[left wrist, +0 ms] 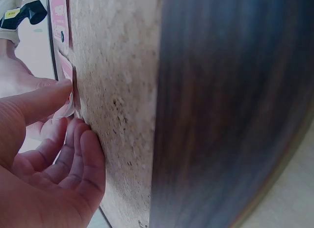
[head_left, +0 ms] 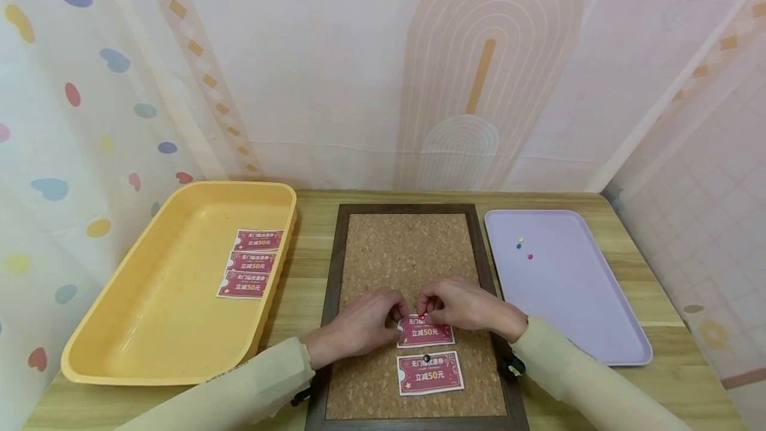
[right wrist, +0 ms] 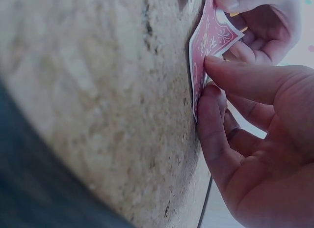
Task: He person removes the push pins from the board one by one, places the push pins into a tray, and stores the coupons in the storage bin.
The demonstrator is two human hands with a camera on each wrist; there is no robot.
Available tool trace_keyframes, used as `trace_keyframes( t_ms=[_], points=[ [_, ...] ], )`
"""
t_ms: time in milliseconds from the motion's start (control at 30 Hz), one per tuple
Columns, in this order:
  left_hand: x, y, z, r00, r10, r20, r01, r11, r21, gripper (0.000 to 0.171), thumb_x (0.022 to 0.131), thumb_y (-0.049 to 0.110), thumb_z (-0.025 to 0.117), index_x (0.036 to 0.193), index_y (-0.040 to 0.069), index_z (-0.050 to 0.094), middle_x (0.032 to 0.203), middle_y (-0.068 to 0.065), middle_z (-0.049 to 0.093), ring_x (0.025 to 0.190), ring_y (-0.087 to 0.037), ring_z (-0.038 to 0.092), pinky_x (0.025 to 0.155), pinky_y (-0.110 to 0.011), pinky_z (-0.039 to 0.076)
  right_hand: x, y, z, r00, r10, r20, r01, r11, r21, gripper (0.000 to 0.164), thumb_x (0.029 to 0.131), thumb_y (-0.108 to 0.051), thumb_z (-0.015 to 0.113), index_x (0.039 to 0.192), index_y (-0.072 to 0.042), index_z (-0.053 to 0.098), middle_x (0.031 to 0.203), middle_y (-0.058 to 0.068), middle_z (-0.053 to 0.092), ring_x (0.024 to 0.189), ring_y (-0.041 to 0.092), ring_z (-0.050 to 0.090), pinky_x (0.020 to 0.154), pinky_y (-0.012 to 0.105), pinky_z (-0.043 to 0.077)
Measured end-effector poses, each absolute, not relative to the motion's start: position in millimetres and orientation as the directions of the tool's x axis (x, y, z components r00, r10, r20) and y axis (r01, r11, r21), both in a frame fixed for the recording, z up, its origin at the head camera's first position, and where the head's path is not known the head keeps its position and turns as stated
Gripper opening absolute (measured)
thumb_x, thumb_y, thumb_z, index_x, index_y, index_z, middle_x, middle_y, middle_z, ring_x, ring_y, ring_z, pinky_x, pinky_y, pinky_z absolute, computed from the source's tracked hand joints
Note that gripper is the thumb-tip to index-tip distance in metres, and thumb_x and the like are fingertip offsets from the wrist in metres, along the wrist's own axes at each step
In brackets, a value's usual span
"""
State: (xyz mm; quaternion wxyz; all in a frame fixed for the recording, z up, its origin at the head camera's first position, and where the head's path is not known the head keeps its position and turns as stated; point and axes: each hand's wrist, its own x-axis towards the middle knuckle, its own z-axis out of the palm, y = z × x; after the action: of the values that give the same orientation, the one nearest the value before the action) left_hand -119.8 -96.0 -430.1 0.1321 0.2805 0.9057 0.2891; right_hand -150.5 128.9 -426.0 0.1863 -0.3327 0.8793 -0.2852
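Plainly “50元” on held coupon [head_left: 426,334]

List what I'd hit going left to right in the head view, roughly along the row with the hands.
Yellow bin with three coupons toward its right side → left hand → upper board coupon → right hand → lilac tray. Corkboard omitted: it runs under both hands.

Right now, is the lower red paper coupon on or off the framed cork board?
On: the coupon lies on the board, a round black pin near its top.
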Motion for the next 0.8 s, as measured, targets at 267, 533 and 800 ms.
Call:
trace_keyframes(
  t_ms=[267,533,800],
  points=[
    [-122.5,-97.0,-431.1,-0.801,0.591,-0.093,0.373,0.615,0.694,0.023,0.086,0.001,0.079,0.103,0.011,0.068,0.083,0.005,0.065,0.074,-0.006,0.057,0.068,-0.026,0.049,-151.3,128.6,-427.6,-0.702,-0.698,-0.143,-0.475,0.608,-0.636,0.015,0.092,-0.003,0.074,0.089,-0.018,0.071,0.076,-0.014,0.061,0.067,0.002,0.053,0.062,0.024,0.045],
    [-123.3,-100.3,-430.6,-0.779,0.624,-0.066,0.404,0.578,0.709,0.02,0.087,0.003,0.079,0.101,0.013,0.07,0.085,0.005,0.066,0.076,-0.006,0.058,0.068,-0.027,0.049,-152.8,128.4,-427.8,-0.693,-0.704,-0.155,-0.466,0.601,-0.65,0.016,0.091,-0.001,0.073,0.089,-0.017,0.072,0.075,-0.012,0.061,0.067,0.003,0.054,0.062,0.024,0.046],
    [-124.5,-100.2,-433.9,-0.768,0.639,-0.039,0.43,0.56,0.709,0.018,0.085,-0.002,0.077,0.097,0.01,0.076,0.088,0.004,0.069,0.075,-0.003,0.057,0.067,-0.023,0.049,-152.7,128.4,-427.6,-0.696,-0.702,-0.155,-0.466,0.605,-0.646,0.015,0.09,-0.003,0.074,0.089,-0.017,0.072,0.076,-0.013,0.062,0.069,0.002,0.055,0.064,0.024,0.047]
  ],
)
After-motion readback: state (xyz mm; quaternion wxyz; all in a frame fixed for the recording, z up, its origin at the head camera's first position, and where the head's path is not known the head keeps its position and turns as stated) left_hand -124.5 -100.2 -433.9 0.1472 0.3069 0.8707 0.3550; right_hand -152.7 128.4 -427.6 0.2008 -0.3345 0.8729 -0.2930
